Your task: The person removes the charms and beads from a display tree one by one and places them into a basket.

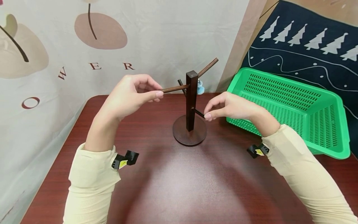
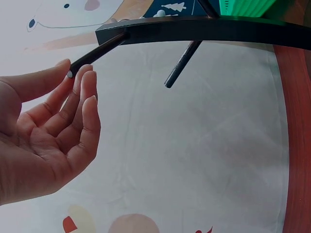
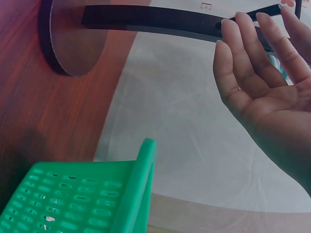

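Observation:
A dark wooden stand point(image 1: 191, 105) with a square post and round base point(image 1: 180, 133) stands upright on the table, several pegs sticking out of it. My left hand point(image 1: 130, 93) pinches the end of the upper left peg point(image 1: 176, 89) between thumb and fingers; the left wrist view shows this peg point(image 2: 99, 51) reaching the post. Thumb and fingertips of my right hand point(image 1: 232, 107) pinch the tip of the lower right peg point(image 1: 199, 113). Behind the post, a small light-blue object point(image 1: 200, 88) hangs below the upper right peg point(image 1: 208, 67), partly hidden.
On the right of the table sits a green perforated plastic basket point(image 1: 321, 149), close behind my right forearm. A pale printed cloth point(image 1: 167, 37) hangs behind the reddish-brown table point(image 1: 167, 186). A dark blue cloth with white trees point(image 1: 296, 56) is behind the basket.

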The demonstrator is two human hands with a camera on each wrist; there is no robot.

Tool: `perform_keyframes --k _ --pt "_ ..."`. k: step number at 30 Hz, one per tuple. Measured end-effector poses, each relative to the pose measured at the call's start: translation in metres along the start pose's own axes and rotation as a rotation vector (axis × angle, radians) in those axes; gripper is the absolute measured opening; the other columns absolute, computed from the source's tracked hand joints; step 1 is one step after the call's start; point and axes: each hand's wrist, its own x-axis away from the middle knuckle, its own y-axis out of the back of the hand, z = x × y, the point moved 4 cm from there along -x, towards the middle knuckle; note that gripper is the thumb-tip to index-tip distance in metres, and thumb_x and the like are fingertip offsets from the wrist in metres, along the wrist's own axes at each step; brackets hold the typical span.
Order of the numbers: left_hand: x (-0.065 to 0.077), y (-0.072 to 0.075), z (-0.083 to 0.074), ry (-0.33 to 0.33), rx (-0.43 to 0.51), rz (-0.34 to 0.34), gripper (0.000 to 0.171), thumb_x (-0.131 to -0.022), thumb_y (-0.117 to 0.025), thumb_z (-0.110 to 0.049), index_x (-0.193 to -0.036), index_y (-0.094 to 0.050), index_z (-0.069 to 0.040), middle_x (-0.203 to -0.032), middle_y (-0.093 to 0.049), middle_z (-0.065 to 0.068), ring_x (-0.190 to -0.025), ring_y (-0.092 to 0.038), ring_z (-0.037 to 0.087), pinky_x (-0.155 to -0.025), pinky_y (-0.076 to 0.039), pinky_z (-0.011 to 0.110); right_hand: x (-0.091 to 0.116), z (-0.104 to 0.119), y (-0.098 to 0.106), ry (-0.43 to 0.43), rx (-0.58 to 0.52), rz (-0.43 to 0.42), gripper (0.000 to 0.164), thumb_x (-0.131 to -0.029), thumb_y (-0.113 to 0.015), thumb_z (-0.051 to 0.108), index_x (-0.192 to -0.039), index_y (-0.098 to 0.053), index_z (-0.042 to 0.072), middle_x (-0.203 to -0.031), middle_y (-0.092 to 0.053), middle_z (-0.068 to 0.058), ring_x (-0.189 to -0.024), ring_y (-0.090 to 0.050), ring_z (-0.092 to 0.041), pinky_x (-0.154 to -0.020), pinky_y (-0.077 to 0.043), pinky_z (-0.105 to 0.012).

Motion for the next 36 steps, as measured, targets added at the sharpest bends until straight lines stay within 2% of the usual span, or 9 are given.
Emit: perform_keyframes --k 5,11,16,23,36 --pt "0.000 0.000 0.000 0.009 0.007 -0.004 0.009 -0.083 -0.066 -0.009 -0.090 -0.066 -0.003 -0.079 -0.066 0.009 -0.075 -0.064 0.018 -0.073 -0.049 0.029 0.001 0.002 0.006 -0.029 -0.003 -0.031 0.014 -0.086 -0.064 0.013 -0.096 -0.066 0.003 -0.085 -0.065 -0.011 -0.077 -0.060 -0.022 -0.071 -0.049 -0.033" --pt "-0.001 0.000 -0.001 0.007 0.002 -0.010 0.009 -0.083 -0.066 -0.009 -0.089 -0.066 -0.002 -0.079 -0.066 0.009 -0.074 -0.064 0.017 -0.072 -0.050 0.029 -0.002 0.004 0.019 -0.096 -0.048 -0.191 0.019 -0.086 -0.064 0.015 -0.098 -0.064 0.000 -0.085 -0.065 -0.014 -0.074 -0.061 -0.024 -0.070 -0.050 -0.032" --pt "-0.001 0.001 0.000 0.007 0.005 -0.009 0.008 -0.083 -0.066 -0.008 -0.088 -0.067 -0.002 -0.077 -0.066 0.006 -0.073 -0.064 0.018 -0.071 -0.049 0.029 -0.006 0.003 0.026 -0.170 -0.093 -0.283 0.030 -0.085 -0.065 0.017 -0.109 -0.060 0.000 -0.087 -0.065 -0.012 -0.074 -0.063 -0.023 -0.070 -0.051 -0.031" --pt "-0.001 0.001 0.001 0.012 -0.001 -0.011 0.009 -0.083 -0.066 -0.009 -0.088 -0.067 -0.002 -0.077 -0.067 0.007 -0.073 -0.064 0.018 -0.071 -0.049 0.029 -0.013 0.001 0.028 -0.215 -0.080 -0.261 0.042 -0.086 -0.064 0.019 -0.124 -0.052 0.005 -0.099 -0.064 -0.014 -0.077 -0.063 -0.022 -0.073 -0.051 -0.031" --pt "-0.001 0.000 0.001 0.011 0.004 -0.020 0.009 -0.082 -0.067 -0.009 -0.088 -0.067 -0.002 -0.076 -0.067 0.006 -0.072 -0.064 0.017 -0.070 -0.049 0.029 -0.023 0.000 0.023 -0.192 -0.086 -0.259 0.047 -0.087 -0.063 0.018 -0.128 -0.048 0.001 -0.096 -0.064 -0.015 -0.074 -0.064 -0.021 -0.071 -0.051 -0.031"
